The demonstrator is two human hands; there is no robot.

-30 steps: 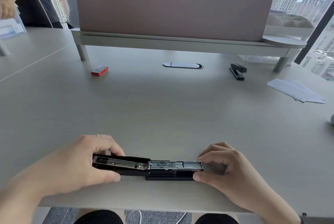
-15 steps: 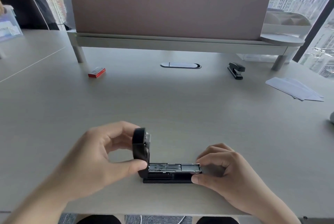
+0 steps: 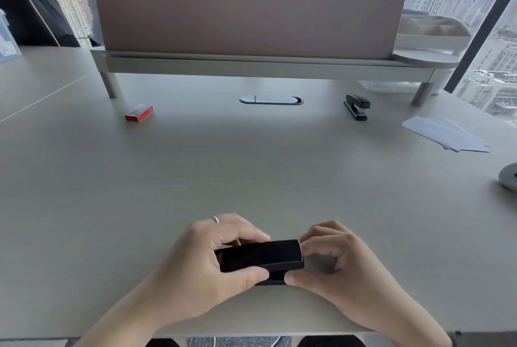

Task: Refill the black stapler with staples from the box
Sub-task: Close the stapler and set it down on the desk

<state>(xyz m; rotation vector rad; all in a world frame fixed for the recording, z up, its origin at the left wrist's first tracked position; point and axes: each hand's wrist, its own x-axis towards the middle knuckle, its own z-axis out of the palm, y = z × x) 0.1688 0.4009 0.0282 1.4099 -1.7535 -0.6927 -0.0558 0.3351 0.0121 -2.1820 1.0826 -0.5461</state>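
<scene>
The black stapler (image 3: 261, 258) lies flat near the table's front edge, its lid folded down over the base. My left hand (image 3: 207, 265) grips its left end, thumb on the near side and fingers behind. My right hand (image 3: 333, 265) pinches the right end between thumb and fingers. The staple channel is hidden under the lid. A small red staple box (image 3: 139, 113) sits far off at the back left, with its lid shut.
A second black stapler (image 3: 357, 107) stands at the back right, near white paper sheets (image 3: 444, 134). A raised shelf with a pink divider (image 3: 246, 13) spans the back. A cable grommet (image 3: 270, 100) sits mid-table. A grey round object (image 3: 509, 176) is at the right edge.
My left hand swung the stapler's lid from lying flat open, through upright, down onto the base. My right hand kept hold of the right end.
</scene>
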